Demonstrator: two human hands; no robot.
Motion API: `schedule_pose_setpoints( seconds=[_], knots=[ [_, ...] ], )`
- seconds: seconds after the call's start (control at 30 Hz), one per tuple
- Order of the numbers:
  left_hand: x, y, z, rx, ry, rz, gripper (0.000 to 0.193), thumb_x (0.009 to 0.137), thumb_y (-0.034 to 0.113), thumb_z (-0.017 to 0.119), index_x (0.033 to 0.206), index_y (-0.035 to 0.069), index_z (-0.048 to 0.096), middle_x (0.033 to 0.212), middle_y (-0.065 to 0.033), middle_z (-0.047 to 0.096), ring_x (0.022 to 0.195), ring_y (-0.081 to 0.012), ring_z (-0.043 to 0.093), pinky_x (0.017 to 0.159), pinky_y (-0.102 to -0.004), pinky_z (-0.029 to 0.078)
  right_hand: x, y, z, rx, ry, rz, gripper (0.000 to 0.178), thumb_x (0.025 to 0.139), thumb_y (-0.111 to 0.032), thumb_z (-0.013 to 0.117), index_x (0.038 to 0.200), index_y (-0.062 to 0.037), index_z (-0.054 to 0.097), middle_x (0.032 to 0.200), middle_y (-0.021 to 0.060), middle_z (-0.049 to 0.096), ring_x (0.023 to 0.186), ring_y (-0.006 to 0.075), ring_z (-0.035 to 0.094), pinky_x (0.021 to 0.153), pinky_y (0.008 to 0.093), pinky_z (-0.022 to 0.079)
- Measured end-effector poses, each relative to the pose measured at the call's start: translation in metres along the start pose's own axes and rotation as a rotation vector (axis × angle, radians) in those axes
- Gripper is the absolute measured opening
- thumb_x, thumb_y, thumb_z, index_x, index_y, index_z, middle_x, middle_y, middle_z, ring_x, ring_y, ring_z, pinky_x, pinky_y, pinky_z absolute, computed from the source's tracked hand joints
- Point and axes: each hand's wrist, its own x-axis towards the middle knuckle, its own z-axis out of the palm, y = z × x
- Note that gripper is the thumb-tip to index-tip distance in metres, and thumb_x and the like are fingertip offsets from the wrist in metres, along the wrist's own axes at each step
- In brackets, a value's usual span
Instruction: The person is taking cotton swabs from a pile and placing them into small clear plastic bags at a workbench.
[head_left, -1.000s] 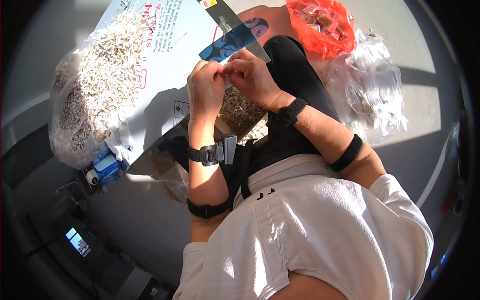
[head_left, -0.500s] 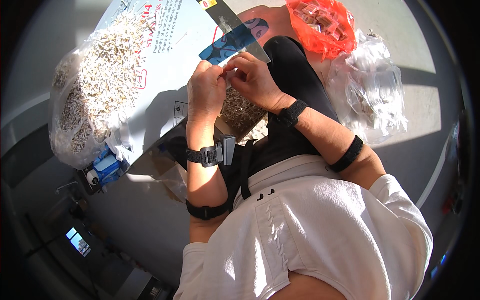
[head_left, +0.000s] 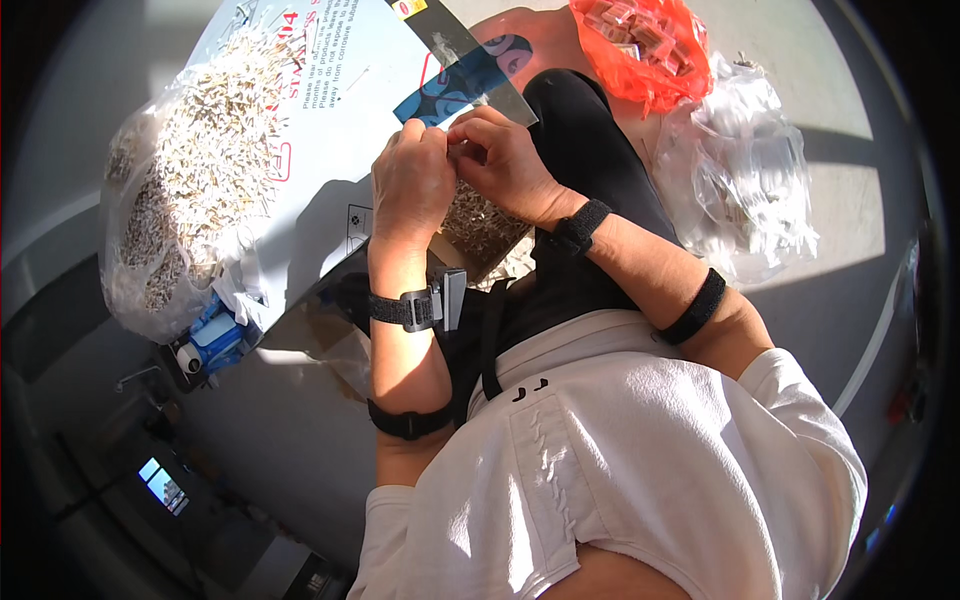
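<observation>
My left hand and my right hand meet fingertip to fingertip above the near edge of a pale sheet-covered table. Both are closed in a pinch. Whatever they hold between them is too small and too covered by the fingers to make out. Just below the hands, a brown box full of small thin pale pieces sits by my lap, partly hidden by my hands and wrists. On the table to the left, a large heap of short white and tan pieces spills from a clear plastic bag.
A red plastic bag with several small packets lies at the far right. Nearer, a clear bag of white bundles rests on the floor. A blue and white bottle stands by the table's left corner. My bent leg is right of the box.
My left hand and forearm have shifted very slightly left, and its fingers have turned a little. Both hands stay pinched together over the same spot.
</observation>
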Motion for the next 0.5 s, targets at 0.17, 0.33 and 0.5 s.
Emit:
schedule_pose_setpoints(
  seconds=[0.17, 0.33, 0.5],
  knots=[
    [0.001, -0.005, 0.003, 0.0, 0.002, 0.047, 0.006, 0.082, 0.008, 0.057, 0.081, 0.002, 0.057, 0.083, -0.0136, 0.058, 0.082, -0.0325, 0.061, 0.07, -0.0455, 0.05, 0.0, -0.001, 0.0, 0.017, -0.014, 0.018, 0.021, 0.079, 0.005, 0.065, 0.099, 0.0024, 0.065, 0.1, 0.0083, 0.06, 0.077, 0.0126, 0.062, 0.068, 0.0239, 0.052],
    [-0.003, -0.014, 0.008, -0.226, -0.008, -0.055, 0.012, 0.081, 0.011, 0.061, 0.08, 0.001, 0.054, 0.081, -0.013, 0.058, 0.076, -0.0317, 0.061, 0.066, -0.0422, 0.049, -0.001, 0.002, -0.001, 0.003, -0.002, 0.024, 0.021, 0.079, 0.004, 0.066, 0.1, 0.0026, 0.065, 0.1, 0.0078, 0.06, 0.076, 0.0115, 0.061, 0.068, 0.0237, 0.051],
    [-0.01, -0.028, 0.013, -0.583, 0.057, -0.127, 0.014, 0.081, 0.011, 0.066, 0.079, 0.001, 0.056, 0.076, -0.0087, 0.058, 0.067, -0.0212, 0.06, 0.062, -0.0329, 0.048, 0.001, -0.001, -0.001, -0.012, -0.026, 0.058, 0.021, 0.08, 0.004, 0.066, 0.1, 0.0026, 0.065, 0.099, 0.0073, 0.06, 0.075, 0.0109, 0.06, 0.068, 0.0239, 0.051]
  ],
)
